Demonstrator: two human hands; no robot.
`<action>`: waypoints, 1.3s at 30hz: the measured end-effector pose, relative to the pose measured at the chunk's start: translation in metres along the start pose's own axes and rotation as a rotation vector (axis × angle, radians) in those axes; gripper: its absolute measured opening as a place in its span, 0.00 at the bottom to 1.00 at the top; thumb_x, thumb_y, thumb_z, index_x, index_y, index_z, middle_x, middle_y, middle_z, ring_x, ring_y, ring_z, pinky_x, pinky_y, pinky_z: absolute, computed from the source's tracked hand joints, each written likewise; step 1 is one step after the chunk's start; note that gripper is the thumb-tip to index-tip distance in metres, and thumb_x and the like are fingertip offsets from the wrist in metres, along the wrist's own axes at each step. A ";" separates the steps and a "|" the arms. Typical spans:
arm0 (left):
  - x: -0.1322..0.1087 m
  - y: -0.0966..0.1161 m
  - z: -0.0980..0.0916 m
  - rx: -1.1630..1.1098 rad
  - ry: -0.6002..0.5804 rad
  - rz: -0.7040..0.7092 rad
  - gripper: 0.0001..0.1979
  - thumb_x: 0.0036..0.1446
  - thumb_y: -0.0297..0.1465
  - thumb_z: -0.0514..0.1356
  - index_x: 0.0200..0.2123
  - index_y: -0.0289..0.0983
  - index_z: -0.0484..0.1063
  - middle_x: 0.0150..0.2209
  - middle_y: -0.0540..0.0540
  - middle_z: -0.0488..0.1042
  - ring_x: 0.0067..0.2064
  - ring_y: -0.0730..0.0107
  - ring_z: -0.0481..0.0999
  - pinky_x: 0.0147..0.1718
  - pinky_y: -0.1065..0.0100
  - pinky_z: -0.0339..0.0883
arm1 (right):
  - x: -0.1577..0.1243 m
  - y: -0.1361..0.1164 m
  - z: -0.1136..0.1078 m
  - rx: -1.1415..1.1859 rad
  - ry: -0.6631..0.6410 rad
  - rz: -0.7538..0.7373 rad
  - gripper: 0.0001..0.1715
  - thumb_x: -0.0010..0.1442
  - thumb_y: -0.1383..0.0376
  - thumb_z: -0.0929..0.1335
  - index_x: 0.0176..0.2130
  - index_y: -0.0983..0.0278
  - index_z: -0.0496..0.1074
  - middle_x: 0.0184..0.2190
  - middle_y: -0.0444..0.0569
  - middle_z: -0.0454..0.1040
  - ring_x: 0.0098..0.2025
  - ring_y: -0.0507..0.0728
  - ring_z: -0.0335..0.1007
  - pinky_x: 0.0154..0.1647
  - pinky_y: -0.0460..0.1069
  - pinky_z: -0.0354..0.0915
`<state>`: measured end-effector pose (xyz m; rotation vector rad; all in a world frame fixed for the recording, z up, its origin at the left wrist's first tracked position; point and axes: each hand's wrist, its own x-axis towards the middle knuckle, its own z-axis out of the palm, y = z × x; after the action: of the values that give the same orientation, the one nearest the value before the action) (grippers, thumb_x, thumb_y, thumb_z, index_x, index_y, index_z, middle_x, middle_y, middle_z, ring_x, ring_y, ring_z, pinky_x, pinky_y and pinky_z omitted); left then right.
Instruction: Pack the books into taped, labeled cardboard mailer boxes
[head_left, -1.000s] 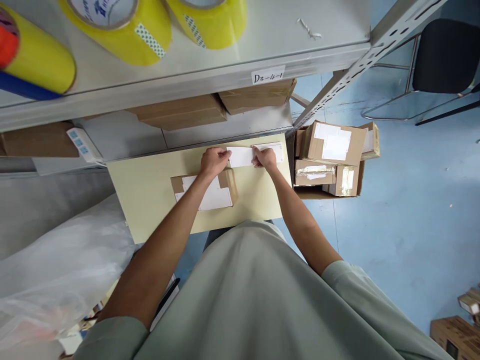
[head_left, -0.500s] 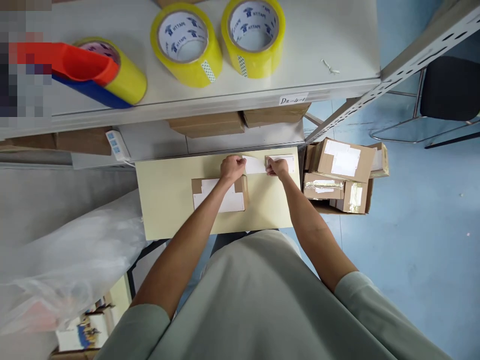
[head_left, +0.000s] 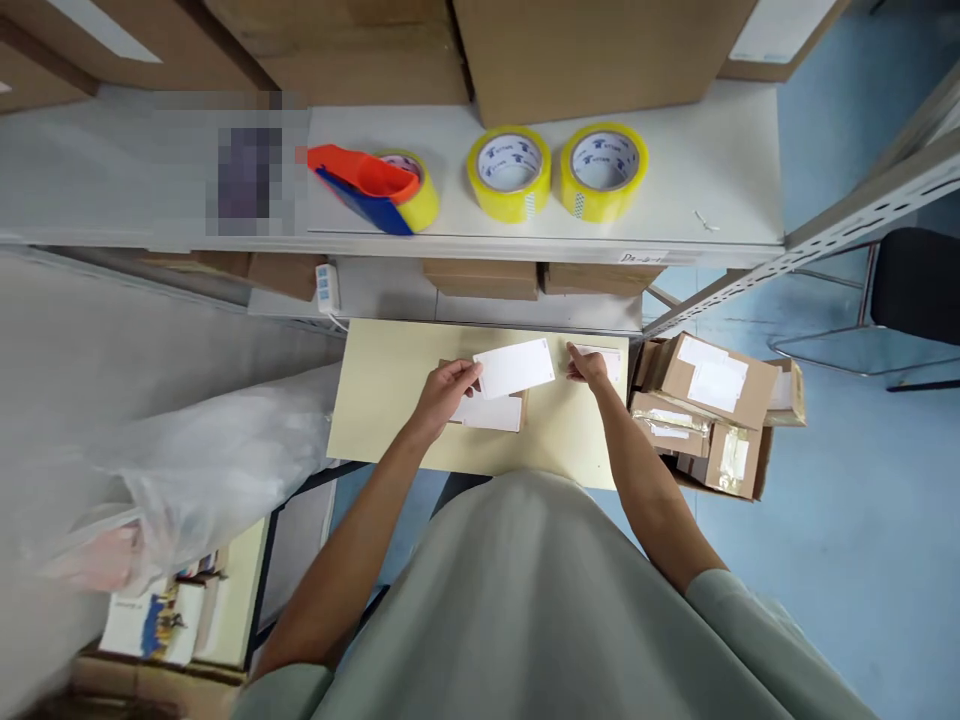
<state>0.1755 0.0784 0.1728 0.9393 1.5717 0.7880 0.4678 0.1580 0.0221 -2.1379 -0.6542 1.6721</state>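
My left hand [head_left: 448, 393] pinches a white paper slip [head_left: 517, 368] by its left end, holding it tilted above the table. Partly hidden beneath the slip and hand is a small cardboard box [head_left: 487, 412] with white paper on top. At the table's right side, my right hand [head_left: 586, 366] rests by the left end of more white paper [head_left: 611, 360]. Its index finger is stretched out and the other fingers are loosely curled, with nothing visibly gripped. The pale yellow table [head_left: 390, 400] lies under both hands.
Above the table, a grey shelf [head_left: 697, 180] bears two yellow tape rolls [head_left: 510, 175] and a red-and-blue tape dispenser [head_left: 367, 185]. Cardboard boxes [head_left: 712, 380] are piled right of the table. A translucent plastic bag [head_left: 225, 440] hangs at the left, and a dark chair [head_left: 919, 285] stands right.
My left hand has lifted the paper slip away from the white paper at the right. My right hand has loosened its pinch and straightened its index finger. The camera view has shifted.
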 end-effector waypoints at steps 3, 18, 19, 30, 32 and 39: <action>-0.031 0.001 -0.014 -0.052 0.017 -0.010 0.31 0.50 0.63 0.74 0.32 0.39 0.78 0.30 0.47 0.76 0.32 0.68 0.71 0.37 0.65 0.69 | -0.044 -0.002 0.001 0.048 -0.141 -0.127 0.34 0.76 0.41 0.72 0.31 0.65 0.80 0.27 0.53 0.84 0.26 0.54 0.82 0.34 0.44 0.81; -0.111 0.029 -0.048 -0.010 -0.151 0.123 0.27 0.64 0.59 0.65 0.33 0.40 0.81 0.34 0.42 0.83 0.38 0.59 0.80 0.41 0.59 0.74 | -0.242 0.008 0.003 0.182 -0.249 -0.598 0.36 0.52 0.31 0.82 0.26 0.58 0.76 0.24 0.45 0.79 0.29 0.57 0.78 0.37 0.52 0.75; -0.115 0.031 -0.055 -0.007 -0.181 0.131 0.24 0.65 0.56 0.66 0.35 0.40 0.83 0.35 0.42 0.84 0.39 0.57 0.82 0.42 0.59 0.75 | -0.250 0.005 0.004 0.186 -0.225 -0.612 0.36 0.53 0.32 0.82 0.26 0.58 0.76 0.23 0.45 0.79 0.29 0.57 0.78 0.37 0.52 0.74; -0.132 0.032 -0.128 0.008 -0.251 0.236 0.14 0.61 0.45 0.70 0.34 0.41 0.83 0.34 0.44 0.86 0.38 0.56 0.84 0.42 0.59 0.76 | -0.318 -0.020 0.058 0.143 -0.113 -0.657 0.33 0.54 0.35 0.83 0.26 0.57 0.77 0.23 0.43 0.77 0.28 0.56 0.76 0.36 0.53 0.76; -0.134 0.029 -0.141 0.010 -0.257 0.241 0.14 0.61 0.46 0.70 0.33 0.41 0.82 0.34 0.43 0.86 0.38 0.56 0.83 0.41 0.60 0.76 | -0.325 -0.022 0.072 0.126 -0.099 -0.660 0.33 0.54 0.35 0.83 0.27 0.57 0.77 0.23 0.43 0.77 0.28 0.56 0.76 0.36 0.53 0.76; -0.142 0.016 -0.188 -0.056 -0.292 0.238 0.16 0.63 0.47 0.68 0.34 0.41 0.82 0.35 0.43 0.85 0.40 0.56 0.83 0.42 0.60 0.77 | -0.346 -0.030 0.115 0.040 -0.068 -0.675 0.31 0.56 0.35 0.82 0.29 0.57 0.79 0.25 0.45 0.79 0.29 0.57 0.78 0.35 0.53 0.76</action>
<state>0.0073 -0.0411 0.2874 1.1582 1.1943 0.8140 0.2833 -0.0102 0.2901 -1.5715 -1.1859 1.3578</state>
